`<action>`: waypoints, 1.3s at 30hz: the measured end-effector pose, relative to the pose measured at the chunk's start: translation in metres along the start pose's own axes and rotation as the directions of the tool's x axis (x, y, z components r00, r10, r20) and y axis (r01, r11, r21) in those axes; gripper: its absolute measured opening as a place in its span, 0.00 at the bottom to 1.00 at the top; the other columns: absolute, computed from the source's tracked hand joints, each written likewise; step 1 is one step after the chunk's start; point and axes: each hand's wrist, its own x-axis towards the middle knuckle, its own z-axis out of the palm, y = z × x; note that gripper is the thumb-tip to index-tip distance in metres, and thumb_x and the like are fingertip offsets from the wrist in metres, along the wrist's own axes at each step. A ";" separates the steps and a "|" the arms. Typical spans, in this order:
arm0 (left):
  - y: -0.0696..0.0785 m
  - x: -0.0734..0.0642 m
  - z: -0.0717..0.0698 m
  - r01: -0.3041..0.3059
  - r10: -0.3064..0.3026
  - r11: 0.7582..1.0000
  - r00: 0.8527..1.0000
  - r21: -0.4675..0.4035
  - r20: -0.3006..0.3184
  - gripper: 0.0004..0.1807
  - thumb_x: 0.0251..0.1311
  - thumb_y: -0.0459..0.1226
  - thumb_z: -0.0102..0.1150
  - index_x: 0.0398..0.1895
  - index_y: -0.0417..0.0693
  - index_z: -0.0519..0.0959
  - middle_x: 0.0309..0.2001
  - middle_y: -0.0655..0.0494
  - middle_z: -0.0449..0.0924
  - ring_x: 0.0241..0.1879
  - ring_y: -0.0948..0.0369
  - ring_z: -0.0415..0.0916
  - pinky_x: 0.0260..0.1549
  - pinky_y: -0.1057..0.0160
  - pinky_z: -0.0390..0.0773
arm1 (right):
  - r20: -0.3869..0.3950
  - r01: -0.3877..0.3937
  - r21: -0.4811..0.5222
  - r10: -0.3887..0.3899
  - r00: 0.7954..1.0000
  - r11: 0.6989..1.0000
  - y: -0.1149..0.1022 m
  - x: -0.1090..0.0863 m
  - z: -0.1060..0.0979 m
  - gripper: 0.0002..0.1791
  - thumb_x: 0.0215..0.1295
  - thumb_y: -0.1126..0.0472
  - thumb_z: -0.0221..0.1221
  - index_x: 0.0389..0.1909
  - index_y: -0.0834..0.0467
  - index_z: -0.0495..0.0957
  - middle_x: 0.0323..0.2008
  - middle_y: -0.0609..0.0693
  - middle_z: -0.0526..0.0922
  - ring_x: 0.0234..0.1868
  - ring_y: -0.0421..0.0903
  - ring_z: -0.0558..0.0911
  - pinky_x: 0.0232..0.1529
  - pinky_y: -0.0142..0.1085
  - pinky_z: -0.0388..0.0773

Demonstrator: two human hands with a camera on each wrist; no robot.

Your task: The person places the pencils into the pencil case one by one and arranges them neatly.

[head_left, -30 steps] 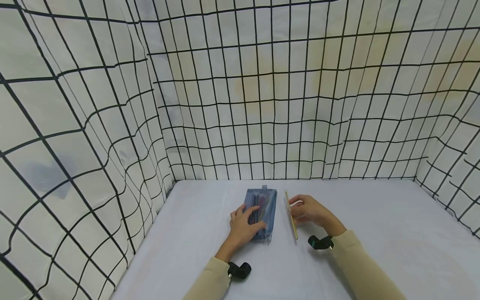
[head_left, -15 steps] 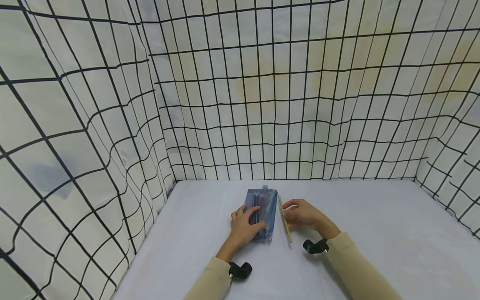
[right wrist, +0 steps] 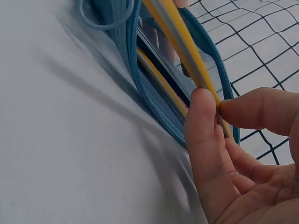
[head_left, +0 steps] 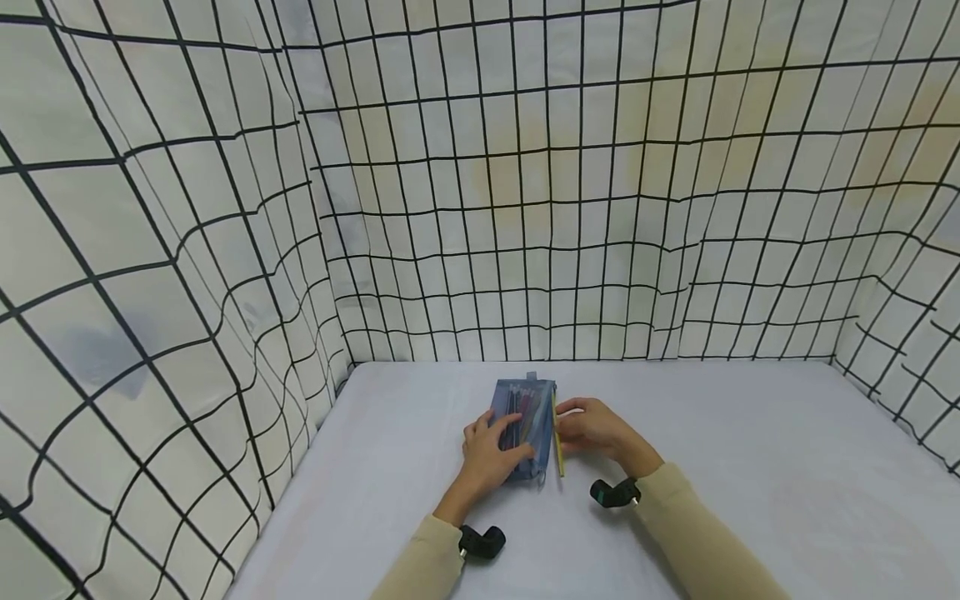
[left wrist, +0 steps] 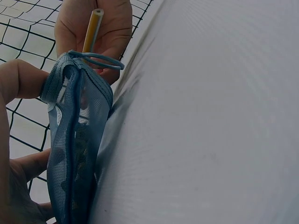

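A blue mesh pencil case (head_left: 534, 433) lies on the white table with pencils showing through it. My left hand (head_left: 487, 454) is spread over it and holds it, thumb near its front end. In the right wrist view the zipper (right wrist: 135, 70) is undone, and a yellow-and-grey striped pencil (right wrist: 156, 81) lies inside. My right hand (head_left: 596, 429) pinches another striped pencil (right wrist: 184, 42) between thumb and fingers. That pencil runs along the open side of the case, over the opening. Whether its far end is inside is unclear.
The white table (head_left: 720, 483) spreads to both sides of the hands. Black-grid white walls (head_left: 585, 208) stand at the back, left and right. A ring-like loop (left wrist: 103, 60) hangs at the case's near end. Black wrist cameras (head_left: 482, 542) sit at both sleeves.
My right hand has moved left with the pencil, from a gap beside the case to right against its open edge. The pencil has turned more upright in view. My left hand stays in place.
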 end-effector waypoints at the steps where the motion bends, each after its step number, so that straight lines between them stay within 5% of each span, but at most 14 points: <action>1: 0.000 0.000 0.000 0.001 -0.001 1.000 1.000 -0.001 0.000 0.37 0.51 0.51 0.67 0.69 0.58 0.76 0.78 0.39 0.55 0.74 0.39 0.48 0.66 0.28 0.56 | -0.002 -0.001 0.012 0.002 1.000 1.000 0.000 0.001 0.001 0.24 0.67 0.67 0.60 0.63 0.67 0.71 0.45 0.58 0.86 0.38 0.44 0.84 0.36 0.36 0.85; 39: -0.001 0.001 0.001 0.000 0.000 1.000 1.000 0.018 -0.007 0.37 0.52 0.52 0.66 0.69 0.58 0.76 0.78 0.39 0.55 0.73 0.38 0.49 0.65 0.27 0.57 | -0.080 0.002 0.086 0.005 0.997 0.996 -0.006 0.015 0.028 0.27 0.66 0.73 0.57 0.66 0.71 0.66 0.45 0.65 0.84 0.40 0.48 0.85 0.42 0.39 0.87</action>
